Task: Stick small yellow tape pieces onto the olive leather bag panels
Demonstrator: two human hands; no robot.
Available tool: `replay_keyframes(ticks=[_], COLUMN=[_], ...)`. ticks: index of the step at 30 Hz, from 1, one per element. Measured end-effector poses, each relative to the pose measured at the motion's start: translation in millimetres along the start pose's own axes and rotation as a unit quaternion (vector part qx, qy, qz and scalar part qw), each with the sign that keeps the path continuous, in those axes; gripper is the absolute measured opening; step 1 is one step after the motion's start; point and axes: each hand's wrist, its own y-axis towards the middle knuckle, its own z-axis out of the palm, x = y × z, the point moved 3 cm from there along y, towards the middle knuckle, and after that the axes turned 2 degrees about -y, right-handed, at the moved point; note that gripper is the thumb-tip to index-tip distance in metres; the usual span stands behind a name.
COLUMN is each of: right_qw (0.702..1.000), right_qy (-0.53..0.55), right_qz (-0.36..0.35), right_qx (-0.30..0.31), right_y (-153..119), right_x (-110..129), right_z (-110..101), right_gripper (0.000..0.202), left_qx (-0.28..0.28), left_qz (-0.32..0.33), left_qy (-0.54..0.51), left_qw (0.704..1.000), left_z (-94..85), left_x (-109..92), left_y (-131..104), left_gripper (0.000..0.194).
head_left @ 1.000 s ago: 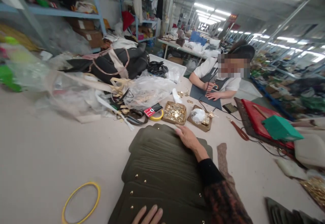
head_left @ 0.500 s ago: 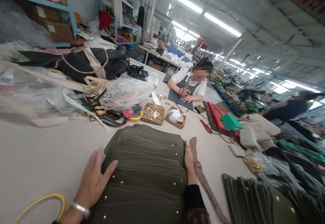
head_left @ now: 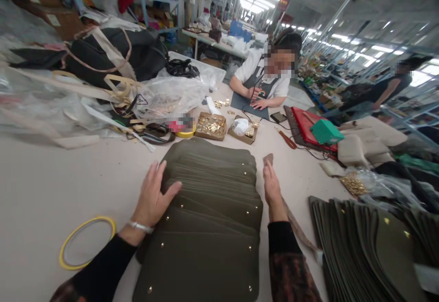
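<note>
A fanned stack of dark olive panels (head_left: 212, 210) with small gold studs along both sides lies in front of me. My left hand (head_left: 154, 197) rests at its left edge, fingers stretched and thumb spread over the top panels. Just off the right edge, my right hand (head_left: 272, 185) stands on its side with the fingers straight and nothing visible gripped. Beneath and behind that hand runs a brown strip (head_left: 298, 226) along the table. More olive panels (head_left: 356, 242) with gold fittings stand in a row at the lower right.
Small boxes of gold fittings (head_left: 211, 126) sit beyond the stack, near a wooden-handled tool (head_left: 287, 139). A yellow ring (head_left: 62, 251) lies at the left. Plastic bags (head_left: 171, 98) cover the back left. A co-worker (head_left: 262, 78) works across the table.
My right hand has come away from the stack's right edge, leaving a gap. My left hand stays at the left edge. The view has shifted, showing more of the near table and the whole yellow ring.
</note>
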Motion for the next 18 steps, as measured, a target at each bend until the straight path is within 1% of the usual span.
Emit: replay_keyframes(ticks=[1,2,3,4,5,6,7,8,9,11,14,16,18], right_qw=[1.000,0.996,0.985,0.971,0.955,0.934,0.910,0.889,0.878,0.869,0.870,0.872,0.877], right_qy=[-0.020,-0.080,-0.133,-0.179,-0.216,-0.246,-0.274,-0.302,-0.328,-0.360,-0.368,-0.367,-0.368], right_qz=[-0.004,-0.049,-0.107,-0.155,-0.198,-0.240,-0.281,-0.309,-0.313,-0.306,-0.301,-0.301,-0.284], right_qx=[-0.005,-0.010,-0.001,0.018,0.049,0.092,0.132,0.150,0.154,0.146,0.129,0.123,0.124], right_y=[-19,-43,-71,-100,-130,-157,-180,-196,-206,-208,-191,-179,-168], right_x=[10,24,37,48,56,61,61,59,54,42,33,35,41], right_z=[-11,-19,-23,-23,-17,-8,3,15,27,46,62,64,63], right_gripper=[0.068,0.066,0.063,0.060,0.059,0.060,0.062,0.064,0.066,0.068,0.067,0.066,0.061], left_qx=[-0.011,-0.001,0.013,0.042,0.055,0.064,0.064,0.057,0.049,0.026,-0.002,-0.007,0.000], left_qz=[0.078,0.147,0.203,0.250,0.301,0.329,0.348,0.364,0.375,0.392,0.400,0.405,0.407], left_qy=[0.056,0.105,0.145,0.185,0.213,0.233,0.251,0.262,0.272,0.285,0.300,0.302,0.298], left_qw=[0.995,0.984,0.968,0.950,0.928,0.913,0.901,0.892,0.885,0.874,0.866,0.863,0.863], left_z=[-6.7,-10.3,-11.5,-9.1,-5.0,1.0,8.0,15.3,22.3,33.1,40.6,43.4,47.0], left_x=[-8,-16,-22,-26,-28,-26,-22,-17,-11,2,13,12,6], left_y=[-20,-44,-68,-90,-110,-126,-136,-142,-144,-139,-125,-116,-108], left_gripper=[0.083,0.080,0.077,0.075,0.072,0.072,0.073,0.073,0.074,0.067,0.050,0.052,0.066])
